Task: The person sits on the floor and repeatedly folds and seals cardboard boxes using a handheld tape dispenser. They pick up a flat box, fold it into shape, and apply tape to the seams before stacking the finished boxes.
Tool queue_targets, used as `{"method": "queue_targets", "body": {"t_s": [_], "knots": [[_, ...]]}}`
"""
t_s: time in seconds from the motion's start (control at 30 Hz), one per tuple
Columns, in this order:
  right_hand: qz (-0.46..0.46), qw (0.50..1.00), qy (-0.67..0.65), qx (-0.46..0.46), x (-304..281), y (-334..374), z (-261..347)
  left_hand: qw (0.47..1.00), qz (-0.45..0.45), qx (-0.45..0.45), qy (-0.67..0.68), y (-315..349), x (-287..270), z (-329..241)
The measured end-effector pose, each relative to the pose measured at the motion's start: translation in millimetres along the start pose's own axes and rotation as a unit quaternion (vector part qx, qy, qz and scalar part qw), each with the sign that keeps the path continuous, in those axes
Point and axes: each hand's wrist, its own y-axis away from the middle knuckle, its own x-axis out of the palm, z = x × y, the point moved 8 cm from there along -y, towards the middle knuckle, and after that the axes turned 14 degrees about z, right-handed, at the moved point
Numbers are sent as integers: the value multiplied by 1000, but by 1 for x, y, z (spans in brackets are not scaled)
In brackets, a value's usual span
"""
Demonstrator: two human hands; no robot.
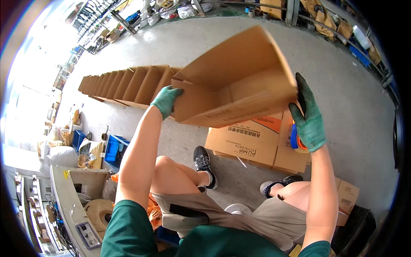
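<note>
An opened-out cardboard box (239,90) hangs in front of me above the floor, tilted, with its open side facing me. My left hand (167,100), in a green glove, grips the box's left end, its fingers closed on the edge. At the right end, my right hand (310,122) in a matching glove holds the box's corner between thumb and fingers. Below the box lies a stack of flat folded cartons (246,143) with printing and an orange patch. A blue and orange tape dispenser (296,137) sits on the stack, partly hidden by my right hand.
A long row of open boxes (124,85) stands on the floor at the left. A grey machine (81,214) with a control panel is at lower left, near blue bins (114,150). Another carton (346,197) is by my right leg. Shelves line the far edge.
</note>
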Motion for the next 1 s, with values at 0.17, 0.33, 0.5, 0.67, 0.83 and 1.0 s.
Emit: {"method": "queue_targets", "body": {"t_s": [0.17, 0.33, 0.5, 0.67, 0.83, 1.0], "knots": [[9, 993, -114, 43, 7, 6, -24, 981, -109, -78, 144, -11, -80, 53], [40, 992, -66, 98, 18, 8, -33, 944, -188, -145, 230, -48, -123, 152], [95, 987, 16, 127, 32, 12, -33, 938, -200, -137, 249, -78, -105, 206], [128, 978, 40, 162, 45, 13, -42, 893, -261, -168, 326, -78, -103, 276], [198, 963, 89, 159, 53, 7, -38, 912, -403, -69, 21, -51, -106, 281], [238, 953, 116, 150, 60, 15, -46, 842, -144, 181, -488, -39, 8, 143]]}}
